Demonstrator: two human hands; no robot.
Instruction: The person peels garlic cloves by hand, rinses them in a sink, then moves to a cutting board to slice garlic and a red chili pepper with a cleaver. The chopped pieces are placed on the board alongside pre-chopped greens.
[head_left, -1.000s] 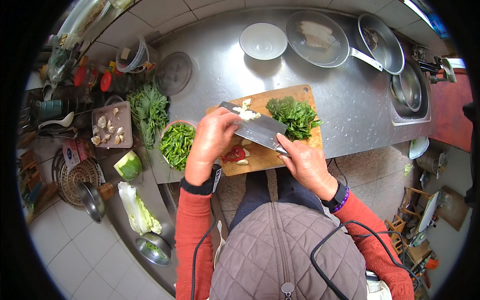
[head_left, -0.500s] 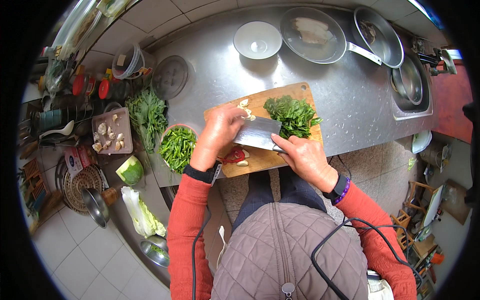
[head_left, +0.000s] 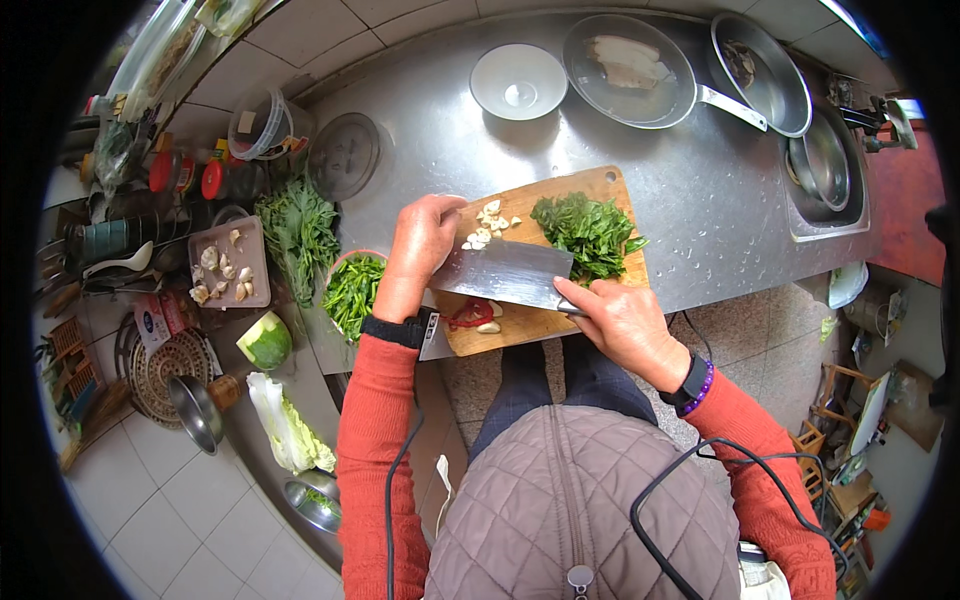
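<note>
Head view: right hand (head_left: 625, 322) grip closed round the handle of a broad cleaver (head_left: 510, 272), blade lying flat over the wooden cutting board (head_left: 590, 185); left hand (head_left: 420, 245) pressed down on the blade's far end, holding nothing. Looks like crushing garlic; next move likely needs lifting the blade off. Garlic pieces (head_left: 487, 225) just beyond the blade, chopped greens (head_left: 590, 228) beside them. Steel bench (head_left: 450, 150) carries bowl (head_left: 518, 82) and pans; tiled floor below.

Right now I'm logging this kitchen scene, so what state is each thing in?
Cleaver: lying flat on the board, gripped by the right hand, left hand pressing on it.
Cutting board: loaded with greens, garlic, red chilli.
Garlic pieces: chopped.
Leafy greens: heaped, cut.
White bowl: empty.
Frying pan: holds pale slices.
Glass lid: lying on the counter.
</note>
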